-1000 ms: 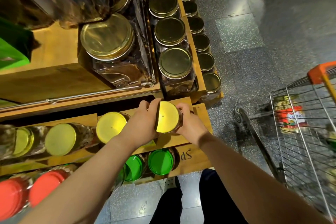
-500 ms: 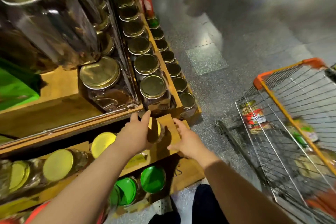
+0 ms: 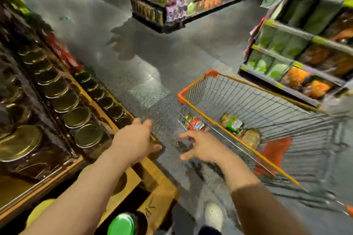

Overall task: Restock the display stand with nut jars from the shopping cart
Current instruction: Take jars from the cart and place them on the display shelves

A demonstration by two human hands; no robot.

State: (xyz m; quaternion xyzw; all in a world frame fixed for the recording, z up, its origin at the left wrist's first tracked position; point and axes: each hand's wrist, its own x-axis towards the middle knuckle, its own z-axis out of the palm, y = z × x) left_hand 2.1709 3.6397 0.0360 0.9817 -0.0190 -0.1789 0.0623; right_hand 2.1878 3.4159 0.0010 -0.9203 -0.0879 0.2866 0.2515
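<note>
Head view: two hands, left [image 3: 133, 140] and right [image 3: 202, 147], empty, fingers spread; three jars [image 3: 232, 125] in cart [image 3: 248, 101].

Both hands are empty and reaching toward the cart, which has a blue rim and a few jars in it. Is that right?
Not quite: the cart's rim is orange, not blue, as the head view shows. The rest holds: the left hand and right hand are empty with fingers spread, reaching toward the cart, and a few jars lie in it.
</note>
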